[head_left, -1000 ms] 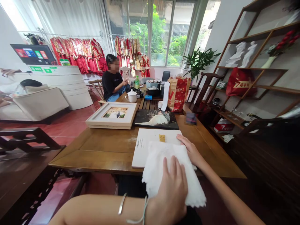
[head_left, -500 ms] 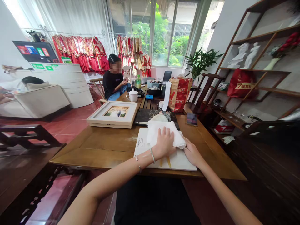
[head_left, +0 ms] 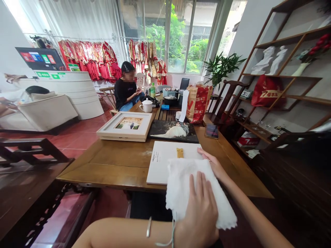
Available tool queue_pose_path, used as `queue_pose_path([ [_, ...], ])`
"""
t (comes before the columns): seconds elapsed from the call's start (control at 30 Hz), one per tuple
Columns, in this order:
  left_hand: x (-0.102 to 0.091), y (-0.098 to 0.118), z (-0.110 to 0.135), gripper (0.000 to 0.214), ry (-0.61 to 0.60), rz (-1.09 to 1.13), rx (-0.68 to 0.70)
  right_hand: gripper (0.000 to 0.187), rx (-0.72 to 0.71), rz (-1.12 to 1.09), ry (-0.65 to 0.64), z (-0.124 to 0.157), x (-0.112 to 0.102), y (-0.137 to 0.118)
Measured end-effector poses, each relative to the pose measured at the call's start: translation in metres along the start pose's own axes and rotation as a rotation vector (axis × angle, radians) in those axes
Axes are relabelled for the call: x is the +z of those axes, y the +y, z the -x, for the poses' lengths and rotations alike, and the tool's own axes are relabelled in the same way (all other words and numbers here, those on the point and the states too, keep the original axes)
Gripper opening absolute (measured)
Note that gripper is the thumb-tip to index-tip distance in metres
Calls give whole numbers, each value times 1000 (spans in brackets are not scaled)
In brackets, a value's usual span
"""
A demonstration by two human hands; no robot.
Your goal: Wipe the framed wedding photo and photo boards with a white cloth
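Note:
A white panel (head_left: pixel 160 168) lies on the wooden table in front of me, with a printed barcode label on its left and a small gold-coloured piece (head_left: pixel 180 153) near its top. My left hand (head_left: pixel 201 206), wearing a bracelet, is on a white cloth (head_left: pixel 181 182), fingers stretched along it; the thumb is hidden. The cloth covers the panel's lower right and hangs past the table's near edge. My right hand (head_left: pixel 210 160) grips the panel's right edge, partly hidden by the cloth.
Behind the panel lie a dark picture (head_left: pixel 160 129) and a white-framed picture (head_left: pixel 108 128). A lidded mug (head_left: pixel 147 106), a red paper bag (head_left: pixel 199 103) and a phone (head_left: pixel 211 131) stand or lie farther back. A seated person (head_left: pixel 125 88) is at the far left side.
My left hand and the cloth have come toward me, from the panel's top to past its near edge. The gold-coloured piece and dark picture are more exposed. My right hand stays at the panel's edge.

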State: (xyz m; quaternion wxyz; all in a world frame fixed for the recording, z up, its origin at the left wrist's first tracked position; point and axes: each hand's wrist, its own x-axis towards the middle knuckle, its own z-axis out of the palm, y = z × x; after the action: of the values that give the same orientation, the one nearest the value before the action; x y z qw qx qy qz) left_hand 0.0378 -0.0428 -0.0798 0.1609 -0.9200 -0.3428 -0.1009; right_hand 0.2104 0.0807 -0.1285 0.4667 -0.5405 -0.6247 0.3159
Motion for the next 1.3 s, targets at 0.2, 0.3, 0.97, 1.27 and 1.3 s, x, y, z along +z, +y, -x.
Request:
queue_pose_path([
  [0.2, 1, -4, -25, 83, -121, 17, -88, 49, -3, -18, 3, -1, 1, 3],
  [0.3, 1, -13, -42, 78, -211, 38, -135, 47, 14, -18, -5, -2, 0, 8],
  [0.97, -22, -44, 0, 77, -333, 153, -57, 40, -164, 373, 29, -3, 4, 10],
  [1.27, 21, -128, -52, 62, -260, 180, -234, 39, -125, 367, 9, 12, -2, 9],
  [1.3, 28, -141, -58, 60, -257, 197, -197, 39, -120, 360, 12, 10, -1, 9],
])
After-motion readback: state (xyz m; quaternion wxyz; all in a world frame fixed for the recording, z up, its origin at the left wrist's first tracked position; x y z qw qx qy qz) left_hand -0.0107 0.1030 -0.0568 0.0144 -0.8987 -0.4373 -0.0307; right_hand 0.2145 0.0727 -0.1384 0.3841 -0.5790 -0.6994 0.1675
